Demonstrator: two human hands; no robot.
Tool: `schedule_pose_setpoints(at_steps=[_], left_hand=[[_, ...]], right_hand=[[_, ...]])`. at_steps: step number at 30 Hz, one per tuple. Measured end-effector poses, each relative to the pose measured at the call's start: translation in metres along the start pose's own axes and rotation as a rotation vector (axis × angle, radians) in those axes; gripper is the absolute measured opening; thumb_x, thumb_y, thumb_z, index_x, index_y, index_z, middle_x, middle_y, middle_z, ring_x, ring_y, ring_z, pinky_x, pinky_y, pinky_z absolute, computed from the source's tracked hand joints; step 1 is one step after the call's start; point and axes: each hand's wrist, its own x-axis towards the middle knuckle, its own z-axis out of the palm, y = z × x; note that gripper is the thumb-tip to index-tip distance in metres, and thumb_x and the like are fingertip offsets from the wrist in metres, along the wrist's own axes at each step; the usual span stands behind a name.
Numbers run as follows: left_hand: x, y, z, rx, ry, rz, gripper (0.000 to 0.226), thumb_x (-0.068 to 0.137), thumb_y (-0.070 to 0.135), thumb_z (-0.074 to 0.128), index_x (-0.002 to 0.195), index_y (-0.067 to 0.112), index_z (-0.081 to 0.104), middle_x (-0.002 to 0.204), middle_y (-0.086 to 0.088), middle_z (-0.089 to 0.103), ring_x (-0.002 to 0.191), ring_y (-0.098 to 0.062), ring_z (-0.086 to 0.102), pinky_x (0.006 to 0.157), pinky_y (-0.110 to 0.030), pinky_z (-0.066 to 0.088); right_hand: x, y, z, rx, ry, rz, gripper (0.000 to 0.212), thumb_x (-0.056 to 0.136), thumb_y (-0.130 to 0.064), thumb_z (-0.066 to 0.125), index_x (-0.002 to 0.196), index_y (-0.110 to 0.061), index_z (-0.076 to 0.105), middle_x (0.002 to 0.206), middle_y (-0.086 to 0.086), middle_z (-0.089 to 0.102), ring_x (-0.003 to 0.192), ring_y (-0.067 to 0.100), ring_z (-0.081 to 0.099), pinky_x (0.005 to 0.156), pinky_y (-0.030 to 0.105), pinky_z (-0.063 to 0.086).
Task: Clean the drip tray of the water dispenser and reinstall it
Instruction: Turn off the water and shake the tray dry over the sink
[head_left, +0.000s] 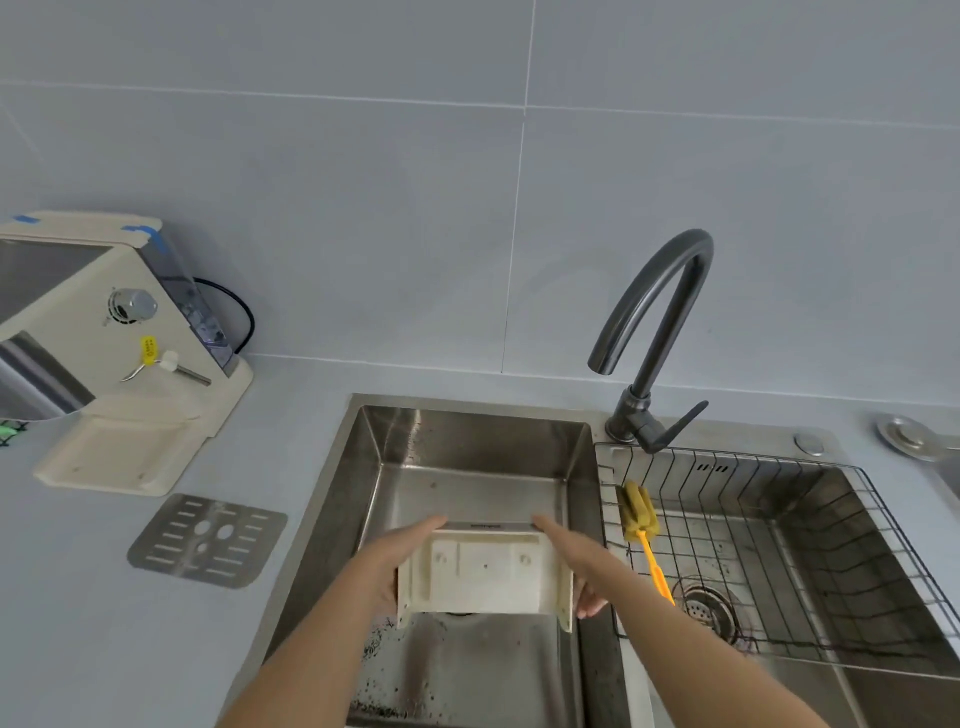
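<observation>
I hold the cream drip tray (485, 574) over the left sink basin (467, 452), turned so its ribbed underside faces me. My left hand (400, 558) grips its left edge and my right hand (574, 564) grips its right edge. The metal slotted grate (208, 540) of the tray lies flat on the grey counter to the left of the sink. The cream water dispenser (109, 332) stands at the far left on the counter, its base shelf (119, 457) bare.
A dark curved faucet (654, 332) rises between the two basins. The right basin holds a wire rack (779, 545) with a yellow sponge brush (641, 525) leaning in it. A round metal cap (911, 436) sits at the far right. Grey tiled wall behind.
</observation>
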Motion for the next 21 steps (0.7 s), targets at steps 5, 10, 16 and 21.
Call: schedule_pose_setpoints(at_steps=[5, 10, 16, 21], left_hand=[[-0.017, 0.020, -0.006, -0.022, 0.010, 0.113, 0.061, 0.088, 0.060, 0.039, 0.109, 0.004, 0.057, 0.131, -0.025, 0.051, 0.108, -0.033, 0.056, 0.093, -0.038, 0.041], [-0.033, 0.055, -0.040, -0.015, 0.185, 0.340, 0.063, 0.079, 0.069, 0.045, 0.106, 0.013, 0.057, 0.109, -0.016, 0.059, 0.088, -0.029, 0.059, 0.084, -0.034, 0.045], [-0.013, 0.025, -0.014, 0.063, 0.077, 0.150, 0.083, 0.079, 0.071, 0.043, 0.137, 0.011, 0.040, 0.140, -0.022, 0.043, 0.123, -0.038, 0.048, 0.101, -0.045, 0.043], [-0.017, 0.031, -0.013, 0.018, 0.044, 0.141, 0.075, 0.086, 0.062, 0.040, 0.133, 0.004, 0.043, 0.137, -0.023, 0.047, 0.123, -0.037, 0.048, 0.097, -0.040, 0.043]], right_hand=[[-0.009, -0.029, -0.018, -0.095, 0.122, -0.152, 0.095, 0.079, -0.077, 0.029, 0.142, -0.007, 0.031, 0.130, 0.029, 0.052, 0.093, 0.035, 0.061, 0.082, 0.036, 0.051], [-0.048, -0.067, -0.051, -0.117, 0.284, -0.390, 0.086, 0.082, -0.074, 0.025, 0.123, -0.002, 0.048, 0.099, 0.021, 0.064, 0.083, 0.032, 0.064, 0.084, 0.037, 0.054], [-0.015, -0.026, -0.024, -0.068, 0.109, -0.150, 0.092, 0.079, -0.076, 0.032, 0.133, -0.002, 0.041, 0.120, 0.028, 0.058, 0.100, 0.037, 0.063, 0.069, 0.032, 0.053], [-0.011, -0.032, -0.023, 0.002, 0.100, -0.145, 0.091, 0.080, -0.074, 0.035, 0.135, -0.002, 0.038, 0.120, 0.030, 0.057, 0.102, 0.040, 0.062, 0.083, 0.040, 0.054]])
